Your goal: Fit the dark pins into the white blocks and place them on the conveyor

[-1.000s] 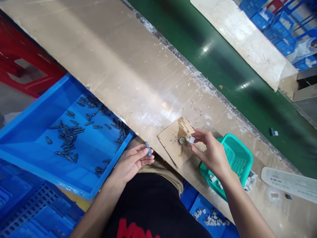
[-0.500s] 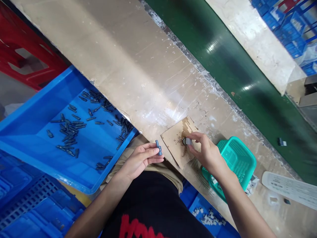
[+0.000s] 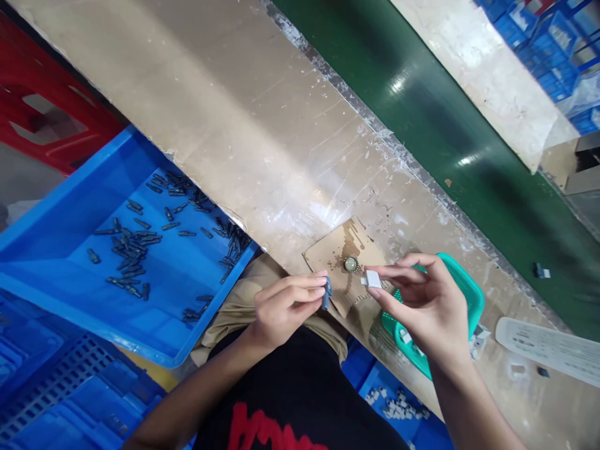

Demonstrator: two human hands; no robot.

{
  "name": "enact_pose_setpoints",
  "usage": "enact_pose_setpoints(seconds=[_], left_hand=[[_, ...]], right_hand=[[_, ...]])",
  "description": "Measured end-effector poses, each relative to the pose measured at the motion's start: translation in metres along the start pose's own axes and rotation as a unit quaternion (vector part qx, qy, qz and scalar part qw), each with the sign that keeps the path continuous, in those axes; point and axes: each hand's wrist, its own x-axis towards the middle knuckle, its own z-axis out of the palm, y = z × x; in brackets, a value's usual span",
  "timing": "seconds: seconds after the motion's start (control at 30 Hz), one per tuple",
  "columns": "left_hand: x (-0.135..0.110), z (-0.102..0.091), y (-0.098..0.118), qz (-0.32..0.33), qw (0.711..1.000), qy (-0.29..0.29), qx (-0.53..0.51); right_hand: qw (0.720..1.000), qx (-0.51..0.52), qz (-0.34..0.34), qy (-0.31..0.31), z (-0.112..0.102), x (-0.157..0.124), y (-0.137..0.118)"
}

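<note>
Blue bin (image 3: pixel 173 281) far L, w/ loose dark parts (image 3: pixel 129 247) in it; no visible change there. Next, L hand (image 3: pixel 287 312): has come across to the R since a half-sec ago, now just beyond the bin's R edge & near the card. Fingertips pinch one dark part (image 3: pixel 327 294), partly hidden by the fingers; it's been turned, thin end now twd the person. Card (image 3: pixel 323 250) lies on the surface (image 3: pixel 262 144) just past that hand, w/ a wet stain & a round cap (image 3: pixel 351 264). Cap's now in full view, as R hand (image 3: pixel 429 306) has backed off it. That hand pinches a white part (image 3: pixel 373 279) btwn thumb & index, other fingers loosely bent; the part's narrow tab points L, twd the dark part. Upshot: both parts near each other, not touching, so prob. mid-step, not joined yet. Green basket (image 3: pixel 473 290) sits behind R hand, partly covered by it.
</note>
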Motion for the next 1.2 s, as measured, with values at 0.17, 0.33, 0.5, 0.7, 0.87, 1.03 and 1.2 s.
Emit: enact_pose_setpoints(seconds=[0.17, 0.33, 0.5, 0.7, 0.87, 1.03, 1.2], left_hand=[[0.006, 0.005, 0.006, 0.134, 0.990, -0.039, 0.002], [0.008, 0.005, 0.005, 0.175, 0.983, -0.046, 0.013], [0.008, 0.001, 0.007, 0.201, 0.975, -0.095, 0.021], [0.006, -0.001, 0.011, 0.156, 0.978, -0.139, 0.030], [0.015, 0.012, -0.002, 0.119, 0.982, -0.145, -0.007], [0.029, -0.008, -0.015, 0.167, 0.970, -0.069, 0.161], [0.017, -0.095, -0.049, 0.071, 0.913, 0.157, 0.369]], right_hand=[[0.997, 0.071, 0.035, -0.004, 0.005, -0.013, -0.022], [0.996, 0.079, 0.032, -0.016, 0.006, -0.018, -0.025], [0.994, 0.093, 0.027, -0.046, 0.005, -0.018, -0.021], [0.993, 0.073, 0.050, -0.082, 0.001, -0.016, -0.017], [0.994, 0.069, 0.043, -0.079, 0.000, -0.007, -0.003], [0.991, -0.047, 0.039, 0.123, -0.051, 0.042, 0.042], [0.881, -0.197, 0.114, 0.415, -0.158, 0.109, 0.101]])
